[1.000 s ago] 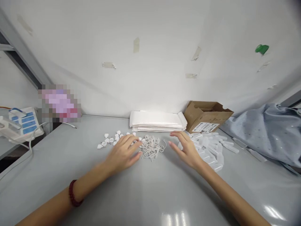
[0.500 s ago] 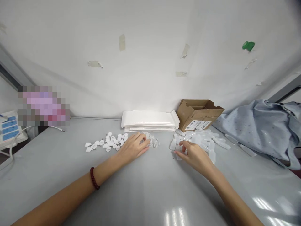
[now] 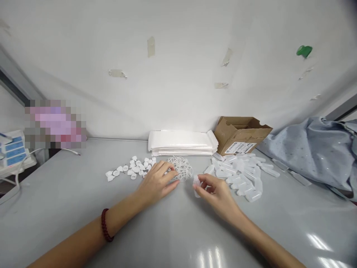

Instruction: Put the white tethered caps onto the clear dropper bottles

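Note:
My left hand (image 3: 157,181) lies palm down on the grey table (image 3: 173,230), its fingertips pinching at the near edge of a heap of thin white rings (image 3: 181,171); what they hold is too small to make out. A dark red bead bracelet (image 3: 105,230) circles that wrist. My right hand (image 3: 216,191) is closed on a small translucent plastic tube (image 3: 196,184), held just right of the ring heap. A pile of the same clear tubes (image 3: 241,175) lies to the right of that hand. Several small white caps (image 3: 131,169) are scattered left of my left hand.
A stack of white padded sheets (image 3: 182,143) rests against the white wall, with an open cardboard box (image 3: 241,134) to its right. Grey-blue cloth (image 3: 312,152) lies at the far right. A white device with blue labels (image 3: 12,150) and cables sits at the left edge.
My right hand has drawn back left from the tube pile with one tube in its fingers. My left hand stays at the ring heap. The view has shifted slightly.

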